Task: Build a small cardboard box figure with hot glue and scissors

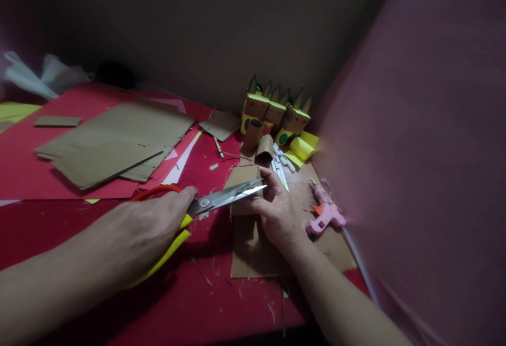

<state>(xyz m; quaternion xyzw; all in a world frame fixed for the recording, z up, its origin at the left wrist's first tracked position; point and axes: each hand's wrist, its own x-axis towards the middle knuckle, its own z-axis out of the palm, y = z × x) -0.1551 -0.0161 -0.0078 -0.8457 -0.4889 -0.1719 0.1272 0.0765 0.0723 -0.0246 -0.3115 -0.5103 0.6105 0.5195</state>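
My left hand [152, 230] is closed round the red and yellow handles of a pair of scissors [221, 200]. The blades point right and lie close together, crossing in front of a small cardboard piece [241, 175]. That piece is pinched at its right edge between the thumb and fingers of my right hand [279, 206]. The blade tips end right by my right thumb and forefinger. Below sits a larger cardboard sheet [253, 261], partly shaded by my hands.
Cardboard sheets [118, 124] lie on red paper [23, 172] at the left. Farther back stand yellow and brown spiked figures [272, 106], cardboard tubes [264, 148], white markers [280, 169] and a pencil [218, 146]. A pink glue gun [326, 214] lies at the right, near the pink wall.
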